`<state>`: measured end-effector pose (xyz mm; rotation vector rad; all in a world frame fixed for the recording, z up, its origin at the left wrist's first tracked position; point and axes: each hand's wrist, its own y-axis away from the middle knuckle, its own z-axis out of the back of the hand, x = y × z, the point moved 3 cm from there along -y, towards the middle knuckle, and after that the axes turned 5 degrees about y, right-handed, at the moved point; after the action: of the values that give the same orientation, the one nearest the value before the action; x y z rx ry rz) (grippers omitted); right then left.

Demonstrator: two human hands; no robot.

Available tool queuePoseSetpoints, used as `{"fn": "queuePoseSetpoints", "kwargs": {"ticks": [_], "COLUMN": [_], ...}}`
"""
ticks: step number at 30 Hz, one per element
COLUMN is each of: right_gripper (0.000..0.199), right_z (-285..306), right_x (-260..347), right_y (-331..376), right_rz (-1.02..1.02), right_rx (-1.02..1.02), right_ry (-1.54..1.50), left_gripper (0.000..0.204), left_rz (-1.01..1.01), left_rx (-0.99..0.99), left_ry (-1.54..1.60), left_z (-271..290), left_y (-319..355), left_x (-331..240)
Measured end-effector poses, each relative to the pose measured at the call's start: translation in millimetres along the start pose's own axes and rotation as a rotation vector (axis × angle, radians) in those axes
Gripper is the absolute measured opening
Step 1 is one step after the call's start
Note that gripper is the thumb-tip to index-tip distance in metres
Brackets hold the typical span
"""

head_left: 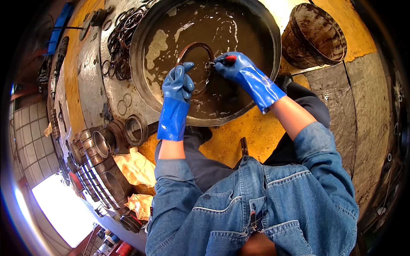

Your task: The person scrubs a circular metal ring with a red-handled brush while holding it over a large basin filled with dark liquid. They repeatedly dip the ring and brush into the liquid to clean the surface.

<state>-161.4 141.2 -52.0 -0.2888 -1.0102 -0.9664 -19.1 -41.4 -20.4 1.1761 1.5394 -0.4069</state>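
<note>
gripping the thin brown ring [195,44] by its left side, our left hand [176,83] wears a blue glove. our right hand [237,68], gloved too, pinches a small red thing [231,58] by the ring's right side; we cannot tell what it is. the ring is over brown liquid [245,87], near the middle of the big round tub [137,59]. past the tub's left edge is a heap of dark rings [124,36]. just past its right edge stands a dirty bucket [299,47].
</note>
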Motion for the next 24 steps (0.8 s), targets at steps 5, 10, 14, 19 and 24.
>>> {"fn": "queuePoseSetpoints", "kwargs": {"ticks": [5,10,14,19,24], "right_gripper": [0.027,0.029,0.034,0.058,0.053], "right_z": [-10,-39,10,22,7], "right_x": [9,-21,26,-4,14], "right_y": [26,40,45,11,29], "right_rz": [-0.318,0.133,-0.23,-0.256,-0.154], "right_rx": [0.401,0.397,0.417,0.236,0.381], "right_ry": [-0.386,-0.819,-0.827,-0.196,-0.805], "left_gripper": [0.04,0.04,0.041,0.042,0.044], "left_rz": [-0.03,-0.048,-0.058,-0.143,-0.051], "left_rx": [-0.07,-0.06,-0.215,-0.058,0.245], "left_ry": [-0.013,0.022,0.076,0.428,0.787], "left_z": [10,2,9,38,33], "left_y": [5,-3,-1,-16,-20], "left_x": [1,2,-6,-9,-1]}}
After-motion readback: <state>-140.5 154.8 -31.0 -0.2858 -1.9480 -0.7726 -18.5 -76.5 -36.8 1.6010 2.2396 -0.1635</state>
